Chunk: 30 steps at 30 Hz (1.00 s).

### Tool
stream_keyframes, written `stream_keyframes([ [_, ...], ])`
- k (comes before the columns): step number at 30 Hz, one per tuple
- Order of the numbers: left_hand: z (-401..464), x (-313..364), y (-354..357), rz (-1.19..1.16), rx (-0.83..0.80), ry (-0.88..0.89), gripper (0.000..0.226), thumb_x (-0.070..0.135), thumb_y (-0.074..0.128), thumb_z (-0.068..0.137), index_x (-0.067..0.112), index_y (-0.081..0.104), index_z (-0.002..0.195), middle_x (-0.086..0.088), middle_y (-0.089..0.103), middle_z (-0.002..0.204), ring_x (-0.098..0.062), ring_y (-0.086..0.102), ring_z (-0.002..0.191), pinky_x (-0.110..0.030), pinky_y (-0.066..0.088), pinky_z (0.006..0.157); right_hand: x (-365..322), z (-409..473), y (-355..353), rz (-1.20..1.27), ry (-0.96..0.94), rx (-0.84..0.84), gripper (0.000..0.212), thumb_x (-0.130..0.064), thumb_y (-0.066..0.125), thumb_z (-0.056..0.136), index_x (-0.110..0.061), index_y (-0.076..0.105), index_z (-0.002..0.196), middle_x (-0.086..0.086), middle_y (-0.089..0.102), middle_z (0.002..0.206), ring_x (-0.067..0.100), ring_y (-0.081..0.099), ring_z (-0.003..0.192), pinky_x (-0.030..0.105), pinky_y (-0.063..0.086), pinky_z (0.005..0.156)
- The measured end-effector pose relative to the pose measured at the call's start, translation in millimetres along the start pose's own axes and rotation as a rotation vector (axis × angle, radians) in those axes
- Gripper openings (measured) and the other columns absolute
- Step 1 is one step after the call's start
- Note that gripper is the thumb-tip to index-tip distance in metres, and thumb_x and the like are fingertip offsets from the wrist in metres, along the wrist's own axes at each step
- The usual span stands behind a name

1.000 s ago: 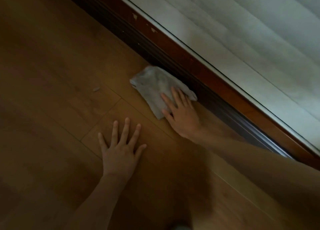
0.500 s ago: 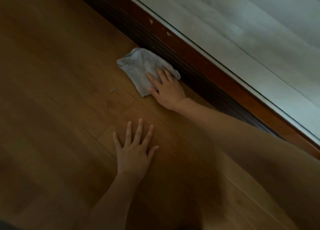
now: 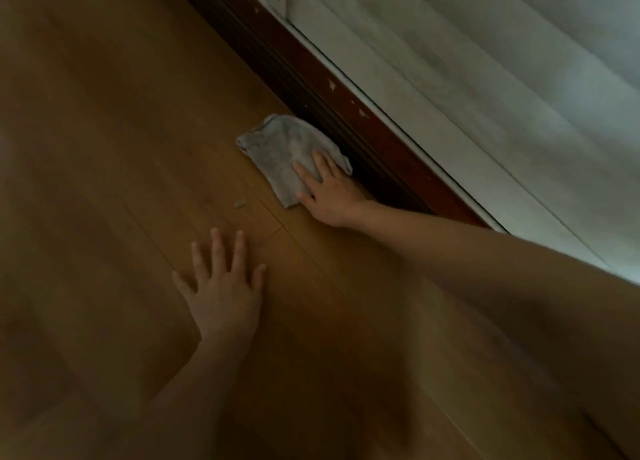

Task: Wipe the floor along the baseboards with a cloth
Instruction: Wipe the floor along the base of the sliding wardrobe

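Hands: left hand [image 3: 223, 298] lies flat on the floor [image 3: 104, 130], fingers straight and spread, holding nothing; right hand [image 3: 329, 191] presses flat on the cloth [image 3: 282, 151] with straight fingers, not curled round it.
Left arm: runs up from the lower edge, seemingly propping the person's weight.
Crumb: a small pale scrap [image 3: 239, 203] lies on the floor between the two hands, just left of the cloth's near corner.
Cloth: grey, crumpled, under and ahead of the right hand's fingers, its far edge touching the baseboard [image 3: 311, 89].
Right arm: stretched out from the lower right, running alongside the baseboard.
Progress: wiping is under way; how much is already wiped cannot be told. The stretch ahead of the cloth looks left to do, as does the scrap.
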<state>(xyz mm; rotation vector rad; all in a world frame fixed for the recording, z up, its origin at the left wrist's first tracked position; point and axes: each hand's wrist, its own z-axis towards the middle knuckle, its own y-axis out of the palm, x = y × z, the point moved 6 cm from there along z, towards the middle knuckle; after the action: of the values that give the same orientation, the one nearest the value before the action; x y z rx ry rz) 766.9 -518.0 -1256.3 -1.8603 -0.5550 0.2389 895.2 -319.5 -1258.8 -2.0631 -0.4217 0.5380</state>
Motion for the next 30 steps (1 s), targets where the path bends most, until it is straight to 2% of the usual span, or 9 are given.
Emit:
stream_keyframes([
  [3,3.3,-13.8,5.5,-0.011,-0.100,-0.047,0.068,0.067,0.016,0.093,0.044,-0.013,0.150,0.006,-0.021,0.160,-0.026,-0.018,0.147,-0.061,0.005,0.115,15.4,-23.7,-0.5,-0.011,-0.061,-0.175,0.062,-0.055,0.021,0.101,-0.038,-0.011,0.151,0.002,-0.028,0.157,0.022,-0.026,0.144,0.047,-0.005,0.119],
  [7,1.5,-12.9,4.0,-0.039,-0.129,-0.039,0.068,0.069,0.013,0.092,0.046,-0.017,0.149,0.007,-0.025,0.159,-0.025,-0.022,0.146,-0.060,0.003,0.116,46.0,-80.9,9.9,-0.003,-0.076,-0.374,0.062,-0.057,0.018,0.100,-0.037,-0.013,0.151,0.000,-0.032,0.155,0.018,-0.031,0.141,0.042,-0.010,0.116],
  [9,0.0,-12.3,3.0,-0.037,-0.135,-0.050,0.067,0.068,0.012,0.092,0.045,-0.017,0.149,0.006,-0.026,0.158,-0.026,-0.022,0.146,-0.060,0.002,0.116,44.8,-84.5,17.0,0.035,-0.047,-0.346,0.060,-0.055,0.017,0.101,-0.038,-0.011,0.151,-0.002,-0.032,0.155,0.017,-0.031,0.141,0.045,-0.008,0.119],
  [12,0.7,-12.1,0.3,-0.027,-0.133,-0.059,0.067,0.068,0.012,0.092,0.045,-0.017,0.149,0.006,-0.025,0.158,-0.026,-0.021,0.146,-0.060,0.003,0.116,23.0,-52.2,14.8,0.060,-0.009,-0.172,0.060,-0.055,0.019,0.101,-0.038,-0.010,0.151,-0.002,-0.030,0.156,0.019,-0.028,0.143,0.052,0.002,0.119],
  [16,2.1,-12.1,1.2,-0.043,-0.119,-0.083,0.066,0.067,0.013,0.094,0.044,-0.018,0.146,0.005,-0.020,0.160,-0.026,-0.018,0.147,-0.058,0.005,0.116,-11.5,28.1,-16.2,0.150,-0.056,-0.078,0.057,-0.053,0.020,0.102,-0.038,-0.001,0.153,-0.001,-0.024,0.159,0.020,-0.021,0.146,0.048,-0.001,0.120],
  [19,3.2,-8.6,3.3,-0.085,-0.040,-0.068,0.067,0.070,0.007,0.091,0.042,0.001,0.151,0.002,-0.003,0.163,-0.030,-0.003,0.149,-0.059,0.009,0.115,-22.2,58.5,-24.6,0.136,-0.073,-0.053,0.056,-0.052,0.020,0.102,-0.038,0.001,0.153,0.000,-0.020,0.160,0.020,-0.018,0.146,0.048,0.000,0.120],
  [21,6.9,-7.6,-2.6,-0.114,-0.001,-0.054,0.069,0.068,0.007,0.091,0.038,0.012,0.153,0.000,0.004,0.163,-0.030,0.002,0.149,-0.059,0.009,0.115,-18.3,42.5,-17.7,0.119,-0.063,-0.007,0.056,-0.051,0.020,0.102,-0.038,0.002,0.153,0.001,-0.017,0.161,0.020,-0.018,0.147,0.045,-0.002,0.120],
  [25,39.4,-9.6,-28.8,-0.125,0.017,0.023,0.062,0.060,0.014,0.098,0.037,-0.004,0.153,0.002,-0.015,0.162,-0.026,-0.017,0.148,-0.055,-0.004,0.118,8.3,-26.1,2.9,0.133,-0.017,0.041,0.054,-0.050,0.020,0.103,-0.040,0.002,0.153,-0.002,-0.015,0.161,0.016,-0.015,0.147,0.044,0.002,0.119],
  [30,111.9,-21.9,-63.2,0.063,-0.009,0.271,0.062,0.058,0.011,0.098,0.036,-0.002,0.154,0.002,-0.012,0.163,-0.027,-0.013,0.149,-0.057,-0.002,0.118,1.4,-14.2,-1.1,-0.072,-0.016,-0.047,0.064,-0.049,0.024,0.102,-0.030,-0.010,0.153,0.007,-0.023,0.158,0.024,-0.021,0.145,0.050,0.000,0.120],
])
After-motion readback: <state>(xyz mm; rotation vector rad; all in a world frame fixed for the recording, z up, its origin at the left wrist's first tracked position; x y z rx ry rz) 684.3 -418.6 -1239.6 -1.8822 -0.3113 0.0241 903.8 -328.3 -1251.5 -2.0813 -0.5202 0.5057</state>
